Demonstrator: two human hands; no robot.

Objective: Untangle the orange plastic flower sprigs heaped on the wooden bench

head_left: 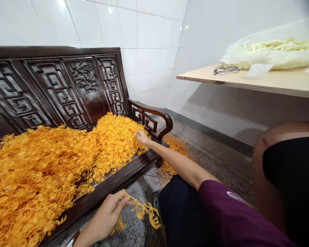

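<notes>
My left hand (108,213) is closed in a pinch on a sprig of orange plastic flower pieces (145,210) in front of the bench, and the sprig points right from my fingertips. Some more orange pieces (120,225) hang just below that hand. My right hand (142,137) reaches to the right end of a heap of small orange plastic flower pieces (115,137). Its fingers are drawn together at the heap's edge, and I cannot make out what is between them. A larger, deeper orange heap (33,175) covers the left part of the bench.
The dark carved wooden bench (134,171) has a curved armrest (167,120) close to my right forearm. Orange pieces (176,151) lie on the floor beyond it. A wooden tabletop (195,74) at right bears eyeglasses (226,70) and a clear bag (275,55) of pale yellow-green pieces. Someone's bent knee (262,151) is at right.
</notes>
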